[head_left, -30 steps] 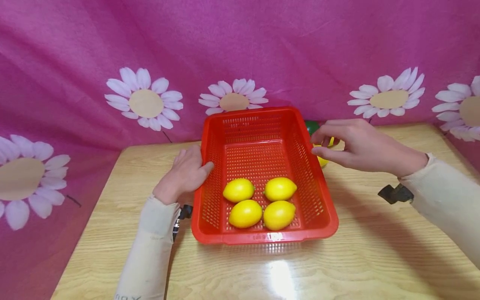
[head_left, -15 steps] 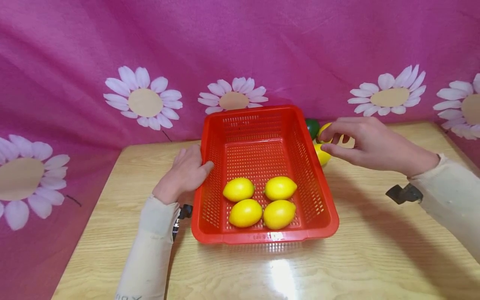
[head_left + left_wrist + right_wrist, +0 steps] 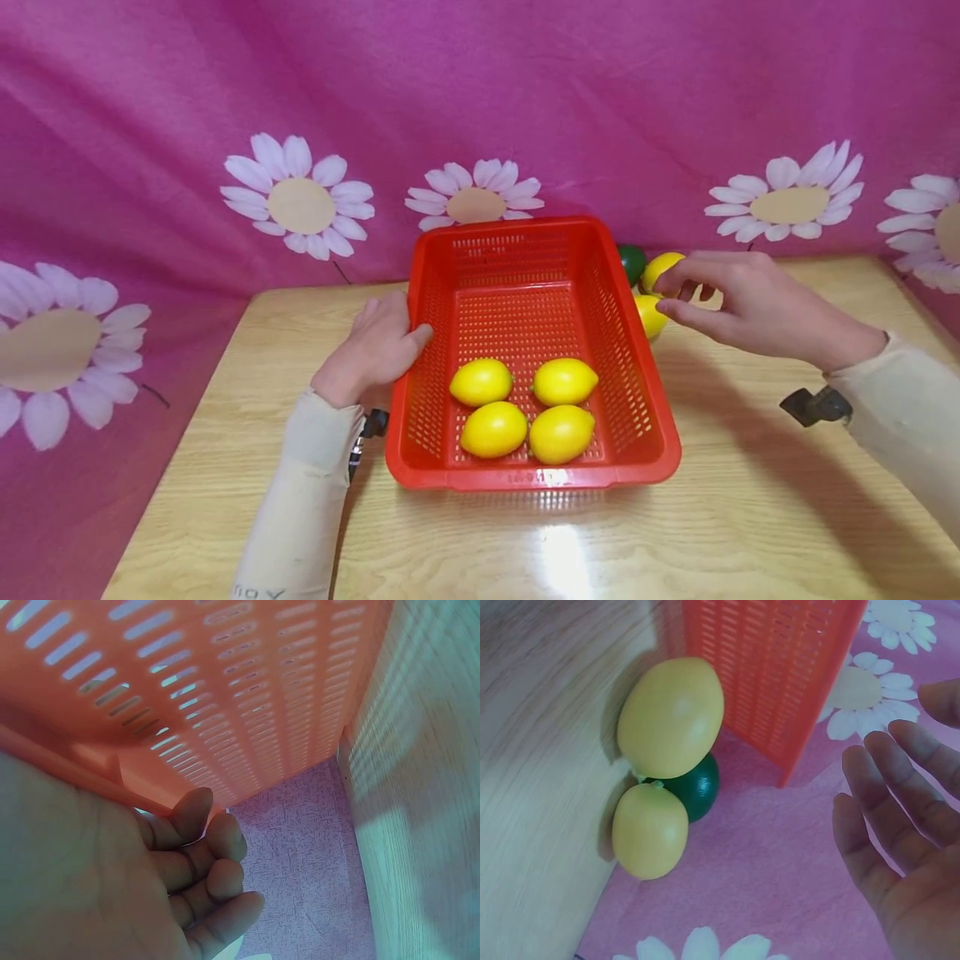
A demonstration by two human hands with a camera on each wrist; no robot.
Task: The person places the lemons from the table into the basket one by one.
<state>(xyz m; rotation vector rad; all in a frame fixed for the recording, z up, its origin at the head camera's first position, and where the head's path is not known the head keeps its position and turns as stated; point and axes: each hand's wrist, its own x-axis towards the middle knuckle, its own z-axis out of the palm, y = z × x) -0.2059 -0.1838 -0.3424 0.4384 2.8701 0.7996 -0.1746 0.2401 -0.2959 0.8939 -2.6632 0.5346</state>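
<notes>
A red plastic basket (image 3: 534, 478) with slotted walls stands on the table. Several yellow lemons (image 3: 482, 382) lie at its near end. My left hand (image 3: 375, 346) grips the left rim, thumb over the edge; in the left wrist view its fingers (image 3: 225, 840) curl below that rim. Just right of the basket my right hand (image 3: 750, 307) hovers with loosely bent fingers, holding nothing. Beside those fingertips are two more lemons, a nearer lemon (image 3: 650, 315) and a farther lemon (image 3: 663, 272). A dark green round fruit (image 3: 697, 787) sits against them, partly hidden.
The wooden table (image 3: 750, 467) meets a pink cloth (image 3: 600, 108) with white daisies behind and at the left. The basket's right wall (image 3: 757, 675) rises close to the loose fruit. A black wrist mount (image 3: 816, 407) sticks out below the right sleeve.
My right hand has drawn away to the right from the basket's right rim, uncovering more of the lemons and the green fruit. The left hand keeps its grip on the basket.
</notes>
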